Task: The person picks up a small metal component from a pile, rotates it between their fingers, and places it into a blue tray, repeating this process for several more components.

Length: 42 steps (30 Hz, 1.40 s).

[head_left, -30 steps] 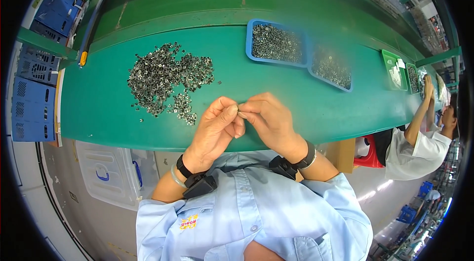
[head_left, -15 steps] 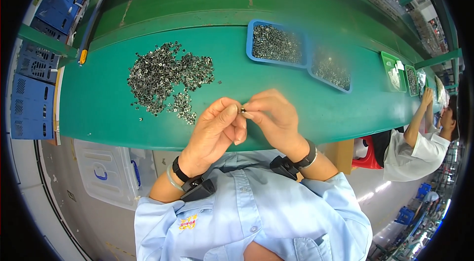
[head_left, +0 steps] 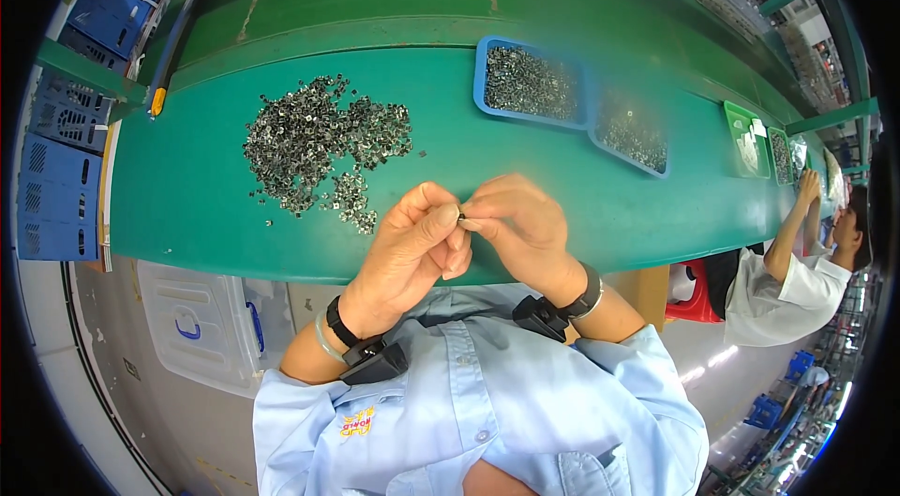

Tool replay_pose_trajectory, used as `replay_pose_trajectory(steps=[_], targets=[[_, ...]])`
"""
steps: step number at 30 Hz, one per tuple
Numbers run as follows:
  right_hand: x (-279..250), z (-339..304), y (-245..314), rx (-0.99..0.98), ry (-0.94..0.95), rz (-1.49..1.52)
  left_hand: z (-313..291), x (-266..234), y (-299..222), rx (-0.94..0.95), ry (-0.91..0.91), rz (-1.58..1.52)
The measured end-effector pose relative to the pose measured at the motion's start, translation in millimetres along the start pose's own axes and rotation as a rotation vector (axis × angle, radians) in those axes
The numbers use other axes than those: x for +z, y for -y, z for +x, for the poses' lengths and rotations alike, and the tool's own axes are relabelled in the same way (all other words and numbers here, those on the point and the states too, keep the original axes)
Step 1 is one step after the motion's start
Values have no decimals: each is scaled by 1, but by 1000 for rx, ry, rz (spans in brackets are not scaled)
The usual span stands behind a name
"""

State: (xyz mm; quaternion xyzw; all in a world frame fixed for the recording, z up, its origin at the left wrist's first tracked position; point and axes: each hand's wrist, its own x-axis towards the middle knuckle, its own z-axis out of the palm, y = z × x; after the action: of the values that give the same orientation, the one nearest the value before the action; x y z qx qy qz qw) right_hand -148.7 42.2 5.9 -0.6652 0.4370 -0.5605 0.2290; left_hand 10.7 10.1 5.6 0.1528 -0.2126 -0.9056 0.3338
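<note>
Pinching one small dark metal part (head_left: 461, 214) between the fingertips of both hands, above the near edge of the green bench (head_left: 525, 158).

The left hand (head_left: 408, 252) and the right hand (head_left: 520, 229) met at the part, each with thumb and forefinger pressed together on it, so neither hand was nearer than the other; the part sat exactly where the two grips touched (too small here to tell which way its long axis ran). The loose heap of metal pieces (head_left: 323, 144) lay ahead and to the left of the grip, closer to the left hand, well apart from the fingers. The blue tray (head_left: 530, 83) of like pieces stood ahead and slightly right, with a second blue tray (head_left: 630, 135) just beside it, nearer the right hand. A co-worker's arm (head_left: 787, 233) reached onto the bench at the far right.
</note>
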Motion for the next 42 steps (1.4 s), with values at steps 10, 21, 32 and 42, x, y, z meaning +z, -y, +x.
replay_pose_trajectory(steps=[10, 21, 32, 42], targets=[[1, -5, -6, 83, -6, 60, 0, 5, -4, 0, -99, 175], [-14, 6, -12, 136, -50, 0, -4, 5, -10, 5, -100, 284], [-47, 67, -58, 32, 107, -563, -29, -33, -15, 4, -237, 446], [19, 58, -54, -11, 488, -525, -27, -46, -24, 31, -229, 338]])
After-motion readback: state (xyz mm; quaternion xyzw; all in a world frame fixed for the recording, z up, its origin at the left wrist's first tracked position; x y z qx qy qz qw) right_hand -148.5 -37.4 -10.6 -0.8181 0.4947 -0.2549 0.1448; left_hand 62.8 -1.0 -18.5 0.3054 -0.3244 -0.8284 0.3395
